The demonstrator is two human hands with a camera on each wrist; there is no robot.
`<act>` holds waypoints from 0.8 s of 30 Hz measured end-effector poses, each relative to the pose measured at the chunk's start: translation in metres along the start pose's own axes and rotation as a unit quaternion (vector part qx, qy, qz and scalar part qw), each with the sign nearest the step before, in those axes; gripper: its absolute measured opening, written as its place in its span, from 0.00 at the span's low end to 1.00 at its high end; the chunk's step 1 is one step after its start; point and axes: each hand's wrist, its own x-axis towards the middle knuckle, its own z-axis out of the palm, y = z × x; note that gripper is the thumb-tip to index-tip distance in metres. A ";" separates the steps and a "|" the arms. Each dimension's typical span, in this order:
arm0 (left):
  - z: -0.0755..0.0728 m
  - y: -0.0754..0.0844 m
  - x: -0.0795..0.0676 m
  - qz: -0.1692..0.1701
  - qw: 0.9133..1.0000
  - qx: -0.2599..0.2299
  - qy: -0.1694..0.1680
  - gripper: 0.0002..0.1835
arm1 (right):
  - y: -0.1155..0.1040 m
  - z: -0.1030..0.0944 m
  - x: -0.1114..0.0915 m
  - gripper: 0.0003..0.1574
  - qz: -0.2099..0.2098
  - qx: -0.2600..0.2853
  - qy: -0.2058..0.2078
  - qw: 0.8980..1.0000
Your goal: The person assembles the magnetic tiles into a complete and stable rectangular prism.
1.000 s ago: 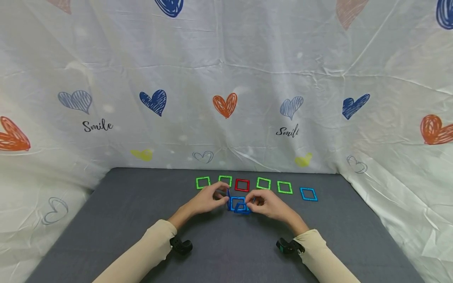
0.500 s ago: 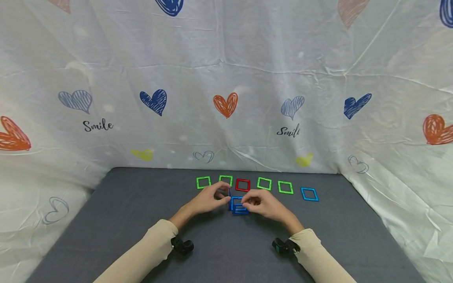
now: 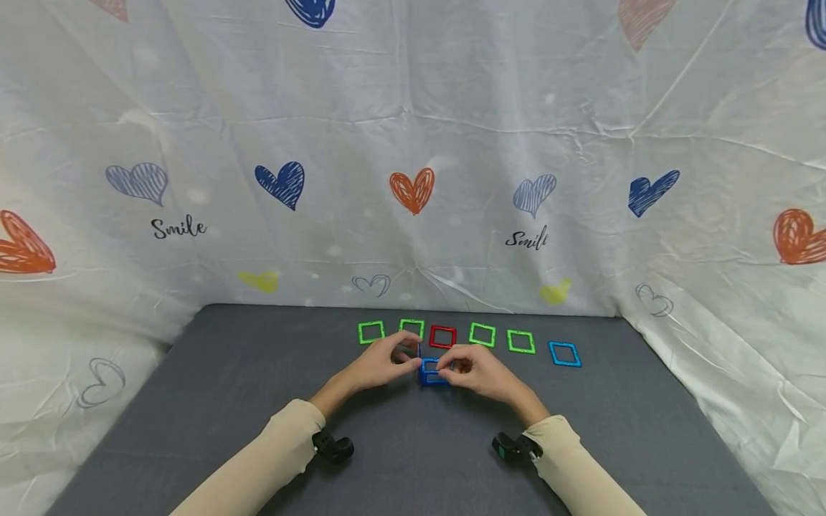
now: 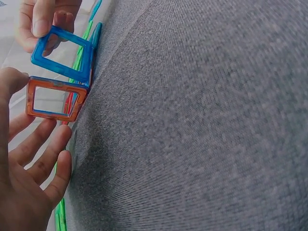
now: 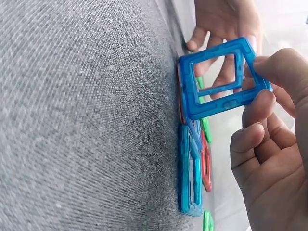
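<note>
My left hand [image 3: 390, 362] holds an upright square magnetic tile between thumb and fingers. In the left wrist view this tile [image 4: 30, 98] looks orange; from the head view only a thin dark edge shows. My right hand [image 3: 480, 373] pinches a blue square magnetic tile [image 5: 226, 102] at one edge with thumb and fingertips. That blue tile stands raised close to the upright one; whether their edges touch I cannot tell. Beneath them another blue tile [image 5: 185, 183] lies flat on the cloth, partly hidden by the right hand in the head view.
Behind the hands runs a row of flat tiles: several green ones [image 3: 371, 324], a red one [image 3: 432, 337] and a blue one [image 3: 563, 344] at the right end. The table has a dark grey cloth [image 3: 413, 459]. A white curtain [image 3: 323, 143] with hearts hangs behind.
My right hand has moved left with the blue tile, bringing it close to the upright tile and straightening it. The left hand has stayed nearly in place.
</note>
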 end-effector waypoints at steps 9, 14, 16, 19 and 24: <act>0.000 0.003 0.000 -0.005 1.000 0.000 0.001 0.24 | 0.002 0.000 0.001 0.06 0.002 -0.003 -0.004 1.000; 0.001 0.004 0.001 -0.010 1.000 -0.002 -0.001 0.24 | 0.001 0.000 0.001 0.06 0.011 0.000 -0.005 1.000; 0.001 0.004 0.001 -0.008 1.000 -0.004 -0.001 0.24 | 0.001 0.001 0.001 0.06 0.013 0.001 -0.005 1.000; 0.001 0.003 0.001 -0.002 1.000 -0.008 0.000 0.24 | 0.003 0.001 0.002 0.06 0.017 0.003 -0.004 1.000; 0.002 0.004 0.001 -0.002 1.000 -0.014 -0.001 0.24 | 0.025 0.005 0.003 0.06 0.023 -0.001 -0.005 1.000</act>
